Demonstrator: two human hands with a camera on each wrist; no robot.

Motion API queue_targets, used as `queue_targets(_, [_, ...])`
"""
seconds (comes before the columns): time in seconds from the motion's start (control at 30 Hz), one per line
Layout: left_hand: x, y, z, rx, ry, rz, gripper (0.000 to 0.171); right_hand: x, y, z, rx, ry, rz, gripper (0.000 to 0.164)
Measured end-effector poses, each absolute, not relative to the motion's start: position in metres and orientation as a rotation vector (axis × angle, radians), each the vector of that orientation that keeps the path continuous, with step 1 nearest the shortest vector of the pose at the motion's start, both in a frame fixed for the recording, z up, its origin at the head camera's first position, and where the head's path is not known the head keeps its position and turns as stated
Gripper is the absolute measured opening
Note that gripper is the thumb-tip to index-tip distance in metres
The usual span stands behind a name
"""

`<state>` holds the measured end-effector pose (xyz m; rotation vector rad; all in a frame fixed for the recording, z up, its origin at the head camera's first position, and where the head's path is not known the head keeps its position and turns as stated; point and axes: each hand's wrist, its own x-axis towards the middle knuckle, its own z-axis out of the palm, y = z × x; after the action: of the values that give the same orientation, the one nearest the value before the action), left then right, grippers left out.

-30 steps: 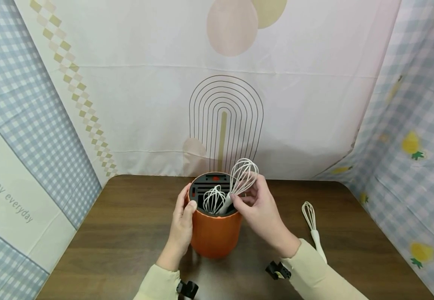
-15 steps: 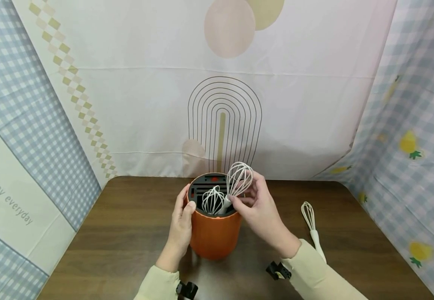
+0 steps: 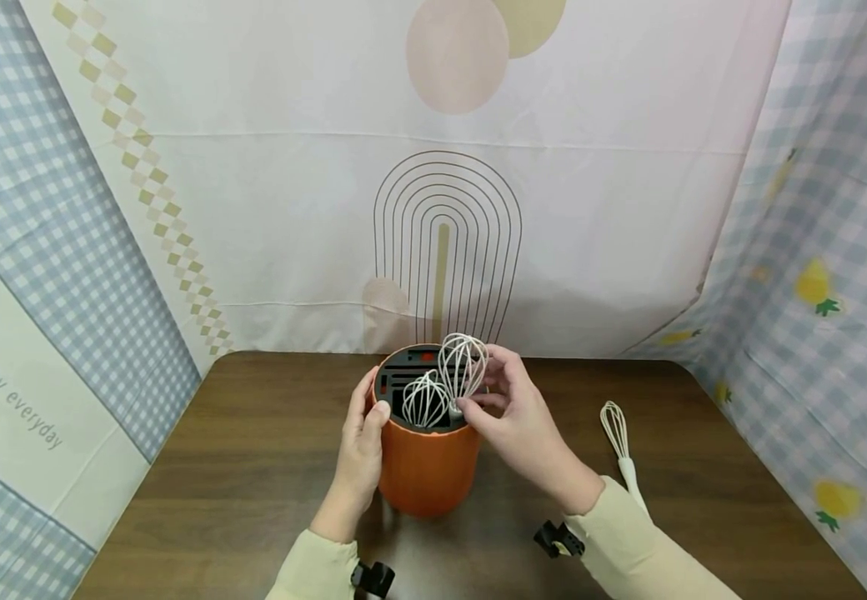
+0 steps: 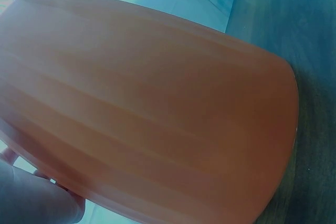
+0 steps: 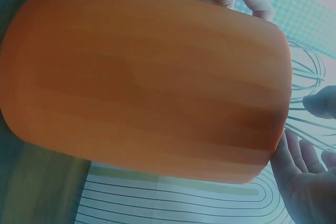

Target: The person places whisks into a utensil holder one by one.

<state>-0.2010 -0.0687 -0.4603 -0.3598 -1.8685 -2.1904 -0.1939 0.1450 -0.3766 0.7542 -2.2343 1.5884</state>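
Table [image 3: 253, 458] bears holder [image 3: 429, 471], left hand [image 3: 358, 452] curled against its side; right hand [image 3: 518, 414] pinches big whisk [image 3: 463, 367], wires above holder's top, beside small whisk [image 3: 426, 400]; likely insertion step, next calls for seating the handle, then letting go

Two whisks [image 3: 463, 367] in holder [image 3: 428, 475] on table [image 3: 253, 467]

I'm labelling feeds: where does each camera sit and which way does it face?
Head: on the head, facing forward and down at the orange utensil holder; left hand, right hand and sleeves show.
Left wrist: on that wrist, facing the holder's side; parts of both hands show.
Right wrist: on that wrist, facing the holder's side; both hands partly show.
Both wrist views share the holder and the wooden table.
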Motion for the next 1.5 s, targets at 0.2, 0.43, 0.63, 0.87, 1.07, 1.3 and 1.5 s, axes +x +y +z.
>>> queue_targets(0.2, [-0.201, -0.068, -0.460, -0.359, -1.880, -2.192, 0.050, -0.189, 0.150, -0.373, 0.752, -2.303, 1.490, 0.074])
queue_targets(0.43, [-0.202, -0.068, -0.461, -0.355, -1.866, -2.198, 0.049, -0.171, 0.145, -0.350, 0.844, -2.315, 1.422, 0.070])
queue_targets(0.63, [-0.201, -0.067, -0.461, -0.353, -1.873, -2.198, 0.050, -0.176, 0.146, -0.362, 0.862, -2.329, 1.304, 0.048])
queue_targets(0.87, [-0.201, -0.069, -0.462, -0.347, -1.885, -2.187, 0.050, -0.191, 0.142, -0.381, 0.928, -2.321, 1.220, 0.049])
queue_targets(1.07, [-0.201, -0.070, -0.463, -0.348, -1.875, -2.184, 0.049, -0.194, 0.132, -0.381, 0.945, -2.313, 1.140, 0.049])
queue_targets(1.3, [-0.201, -0.069, -0.462, -0.358, -1.853, -2.191, 0.049, -0.194, 0.137, -0.385, 0.871, -2.318, 1.134, 0.065])
queue_targets(1.5, [-0.201, -0.068, -0.462, -0.362, -1.845, -2.195, 0.049, -0.195, 0.142, -0.385, 0.872, -2.307, 1.160, 0.068])
